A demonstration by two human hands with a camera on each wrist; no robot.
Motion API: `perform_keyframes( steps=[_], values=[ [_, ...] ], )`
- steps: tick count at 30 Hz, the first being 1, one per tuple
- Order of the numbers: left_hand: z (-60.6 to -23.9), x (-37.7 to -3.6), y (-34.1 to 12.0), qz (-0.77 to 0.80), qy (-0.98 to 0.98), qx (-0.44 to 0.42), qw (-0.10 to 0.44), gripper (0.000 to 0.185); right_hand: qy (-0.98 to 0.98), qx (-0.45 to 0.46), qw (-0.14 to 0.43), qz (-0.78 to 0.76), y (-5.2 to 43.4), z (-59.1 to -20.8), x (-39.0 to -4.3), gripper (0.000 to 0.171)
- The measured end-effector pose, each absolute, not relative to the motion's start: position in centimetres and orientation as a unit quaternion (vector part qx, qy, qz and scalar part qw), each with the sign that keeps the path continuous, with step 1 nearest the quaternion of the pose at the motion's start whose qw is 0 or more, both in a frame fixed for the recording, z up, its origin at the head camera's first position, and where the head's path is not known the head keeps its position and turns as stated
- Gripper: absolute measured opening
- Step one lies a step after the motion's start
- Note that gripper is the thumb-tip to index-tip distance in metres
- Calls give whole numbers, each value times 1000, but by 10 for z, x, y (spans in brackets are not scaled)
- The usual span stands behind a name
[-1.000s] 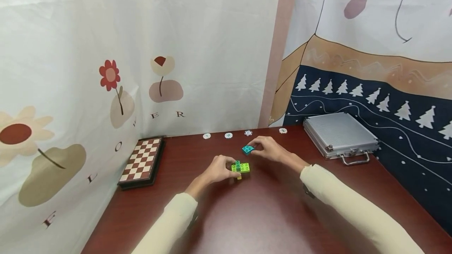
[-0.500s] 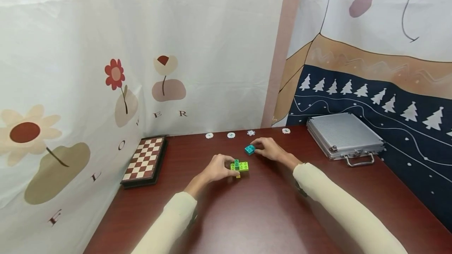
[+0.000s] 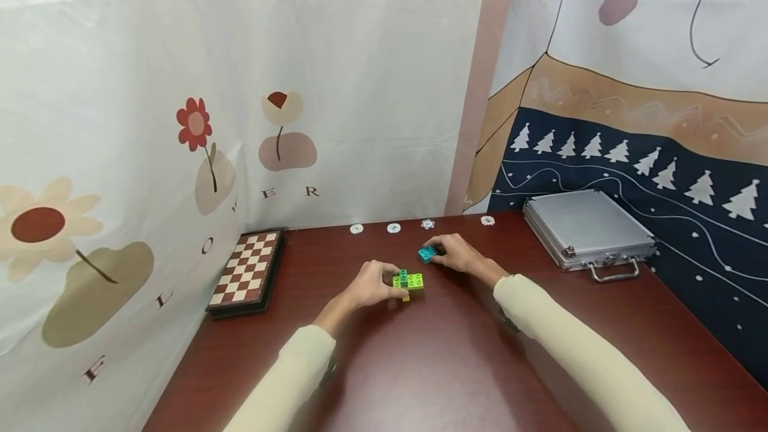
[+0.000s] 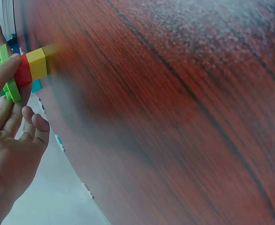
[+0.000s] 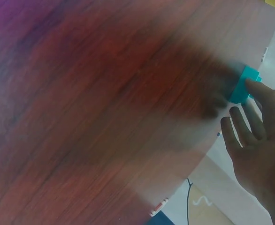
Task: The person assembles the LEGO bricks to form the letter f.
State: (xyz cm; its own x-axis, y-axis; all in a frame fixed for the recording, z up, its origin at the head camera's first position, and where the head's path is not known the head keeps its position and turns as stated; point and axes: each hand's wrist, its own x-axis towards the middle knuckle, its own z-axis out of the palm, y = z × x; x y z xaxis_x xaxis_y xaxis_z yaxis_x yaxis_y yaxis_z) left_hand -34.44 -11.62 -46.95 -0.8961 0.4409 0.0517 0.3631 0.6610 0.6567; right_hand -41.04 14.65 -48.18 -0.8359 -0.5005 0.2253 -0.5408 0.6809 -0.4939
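A small brick stack [image 3: 408,281] stands on the dark red table [image 3: 456,365]: lime green bricks with a darker green one on top, red and yellow bricks [image 4: 34,66] underneath. My left hand [image 3: 369,287] holds this stack from its left side with thumb and fingers. A teal brick [image 3: 428,254] lies on the table just behind and to the right of the stack; my right hand [image 3: 456,253] pinches it at its right side. In the right wrist view the teal brick [image 5: 243,86] sits at my fingertips.
A folded chessboard [image 3: 245,273] lies at the table's left edge. A silver metal case [image 3: 589,228] with a handle sits at the right. Several white poker chips [image 3: 393,227] line the back edge by the curtains.
My right hand has lowered the teal brick to the table and drawn it slightly back. My left hand and the stack have stayed put.
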Motion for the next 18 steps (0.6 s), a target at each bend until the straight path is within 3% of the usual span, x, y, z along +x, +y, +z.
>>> perform_keyframes(
  steps=[18],
  values=[
    [-471,-345,-117,342,911,225,51,55,-909,330,52,249,153,-485,-384,29]
  ],
)
